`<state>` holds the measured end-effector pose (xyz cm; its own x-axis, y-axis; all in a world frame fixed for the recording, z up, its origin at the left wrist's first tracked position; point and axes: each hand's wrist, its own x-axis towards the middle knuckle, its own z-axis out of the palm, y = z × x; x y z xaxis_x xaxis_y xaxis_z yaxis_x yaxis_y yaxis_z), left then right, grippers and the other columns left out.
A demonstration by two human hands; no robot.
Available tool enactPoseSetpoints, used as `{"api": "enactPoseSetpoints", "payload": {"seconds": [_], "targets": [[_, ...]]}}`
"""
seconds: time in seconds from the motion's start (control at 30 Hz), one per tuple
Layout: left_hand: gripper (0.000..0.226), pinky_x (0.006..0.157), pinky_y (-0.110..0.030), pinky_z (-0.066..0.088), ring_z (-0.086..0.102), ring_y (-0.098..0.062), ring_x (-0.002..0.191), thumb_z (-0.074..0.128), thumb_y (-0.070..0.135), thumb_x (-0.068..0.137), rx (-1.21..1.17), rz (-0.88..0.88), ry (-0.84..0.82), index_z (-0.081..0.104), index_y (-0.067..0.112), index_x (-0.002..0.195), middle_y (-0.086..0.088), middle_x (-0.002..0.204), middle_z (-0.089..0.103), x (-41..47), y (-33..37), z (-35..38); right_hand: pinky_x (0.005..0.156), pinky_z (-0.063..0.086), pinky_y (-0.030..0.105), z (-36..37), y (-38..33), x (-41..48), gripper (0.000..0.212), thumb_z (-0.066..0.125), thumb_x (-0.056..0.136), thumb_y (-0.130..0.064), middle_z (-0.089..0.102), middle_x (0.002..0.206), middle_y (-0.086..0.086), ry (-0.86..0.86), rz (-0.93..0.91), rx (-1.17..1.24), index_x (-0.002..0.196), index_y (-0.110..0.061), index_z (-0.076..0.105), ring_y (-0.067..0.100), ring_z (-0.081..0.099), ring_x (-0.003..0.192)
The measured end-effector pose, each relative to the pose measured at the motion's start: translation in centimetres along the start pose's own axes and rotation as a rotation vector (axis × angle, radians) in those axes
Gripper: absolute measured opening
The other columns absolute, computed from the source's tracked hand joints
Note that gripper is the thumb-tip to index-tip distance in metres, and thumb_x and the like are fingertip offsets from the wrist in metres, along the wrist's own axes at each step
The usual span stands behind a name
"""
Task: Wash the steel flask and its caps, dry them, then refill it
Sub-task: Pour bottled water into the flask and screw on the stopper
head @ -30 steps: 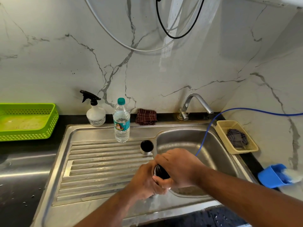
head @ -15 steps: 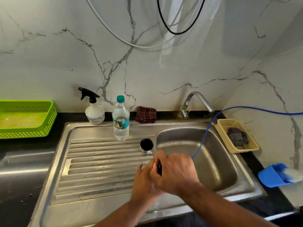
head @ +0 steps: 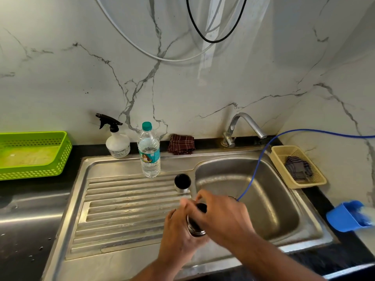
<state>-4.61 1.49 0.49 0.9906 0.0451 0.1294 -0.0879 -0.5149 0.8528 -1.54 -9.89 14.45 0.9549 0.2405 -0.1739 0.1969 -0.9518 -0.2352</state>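
My left hand is wrapped around the steel flask, held near the front edge of the sink's draining board. Only the flask's neck shows between my hands. My right hand grips the black inner cap on top of the flask's mouth. The steel outer cap stands mouth-up on the draining board, just behind my hands. A plastic water bottle with a green lid stands further back.
The sink basin lies to the right, with a tap above and a blue hose hanging in. A spray bottle, maroon cloth, green basket, beige basket with a cloth, and blue scoop surround the sink.
My right hand has shifted on the flask's top, fingers now spread around the black inner cap. Both hands stay on the flask, which has barely moved.
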Motion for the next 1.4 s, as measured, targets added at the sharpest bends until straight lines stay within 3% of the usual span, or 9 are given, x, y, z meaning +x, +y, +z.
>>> {"api": "enactPoseSetpoints", "payload": {"seconds": [0.1,0.23,0.37,0.47,0.8,0.93,1.07,1.17,1.4], "targets": [[0.068,0.103,-0.03,0.041,0.055,-0.003,0.115,0.077,0.076,0.065,-0.001,-0.045,-0.043,0.048,0.047,0.12,0.03,0.112,0.063,0.2,0.1,-0.3,0.069,0.044,0.034,-1.8,1.6,2.9,0.071,0.018,0.085,-0.088,0.069,0.089,-0.01,0.039,0.029,0.199,0.111,-0.036,0.059,0.011,0.06,0.08],[0.068,0.104,-0.031,0.041,0.047,0.0,0.12,0.076,0.077,0.065,0.0,-0.078,-0.049,0.046,0.05,0.12,0.034,0.117,0.057,0.1,0.6,-0.5,0.068,0.049,0.026,0.9,4.7,10.2,0.032,0.061,0.095,-0.055,0.063,0.083,-0.011,-0.036,-0.047,0.361,0.12,-0.036,0.059,0.006,0.063,0.078],[0.073,0.104,-0.035,0.044,0.05,-0.005,0.124,0.079,0.073,0.066,-0.055,-0.096,-0.06,0.045,0.051,0.127,0.031,0.125,0.057,-0.2,1.0,-0.8,0.11,0.042,0.04,5.9,6.3,16.2,0.089,0.081,0.083,-0.042,0.041,0.149,0.003,-0.201,-0.171,0.186,0.156,-0.035,0.032,0.025,0.037,0.142],[0.085,0.106,-0.038,0.045,0.054,-0.009,0.126,0.083,0.069,0.066,-0.069,-0.104,-0.079,0.043,0.042,0.136,0.025,0.131,0.057,-0.5,0.8,-1.1,0.121,0.03,0.047,8.7,5.8,18.5,0.111,0.086,0.077,-0.042,0.021,0.165,0.006,-0.313,-0.246,0.114,0.162,-0.035,0.016,0.032,0.016,0.152],[0.098,0.109,-0.023,0.032,0.038,-0.004,0.141,0.086,0.066,0.063,-0.006,-0.058,-0.046,0.031,0.053,0.143,0.028,0.148,0.039,-0.5,1.6,-2.4,0.097,0.051,0.039,12.6,5.2,20.5,0.074,0.084,0.078,-0.03,0.053,0.132,0.005,-0.218,-0.263,0.103,0.142,-0.028,0.046,0.026,0.05,0.124],[0.096,0.11,-0.025,0.033,0.039,-0.006,0.14,0.087,0.065,0.063,0.008,-0.014,-0.071,0.033,0.052,0.141,0.025,0.149,0.041,-0.3,1.8,-2.7,0.073,0.05,0.022,9.3,6.7,17.8,0.062,0.088,0.076,-0.037,0.058,0.111,-0.004,-0.095,-0.099,0.536,0.122,-0.031,0.045,0.016,0.062,0.1],[0.091,0.112,-0.027,0.034,0.04,-0.007,0.139,0.088,0.063,0.063,0.007,0.017,-0.105,0.038,0.052,0.137,0.025,0.148,0.043,-0.1,1.7,-2.8,0.093,0.06,0.045,5.0,9.3,13.4,0.064,0.082,0.081,-0.032,0.058,0.127,0.008,-0.081,0.117,1.319,0.135,-0.047,0.05,0.028,0.067,0.112],[0.084,0.113,-0.036,0.037,0.044,-0.01,0.138,0.085,0.063,0.065,0.018,0.035,-0.123,0.043,0.047,0.136,0.024,0.144,0.049,0.0,1.2,-2.9,0.098,0.053,0.044,2.6,11.2,10.5,0.05,0.076,0.08,-0.038,0.066,0.13,0.002,0.081,0.132,1.46,0.128,-0.041,0.064,0.023,0.065,0.118],[0.072,0.112,-0.038,0.037,0.041,0.003,0.132,0.076,0.068,0.07,0.013,0.016,-0.149,0.045,0.052,0.132,0.036,0.134,0.049,-0.1,1.4,-3.7,0.089,0.056,0.035,-0.6,12.3,5.2,0.098,0.098,0.047,-0.054,0.075,0.111,0.004,0.285,0.106,1.325,0.131,-0.028,0.053,0.018,0.073,0.104]]}}
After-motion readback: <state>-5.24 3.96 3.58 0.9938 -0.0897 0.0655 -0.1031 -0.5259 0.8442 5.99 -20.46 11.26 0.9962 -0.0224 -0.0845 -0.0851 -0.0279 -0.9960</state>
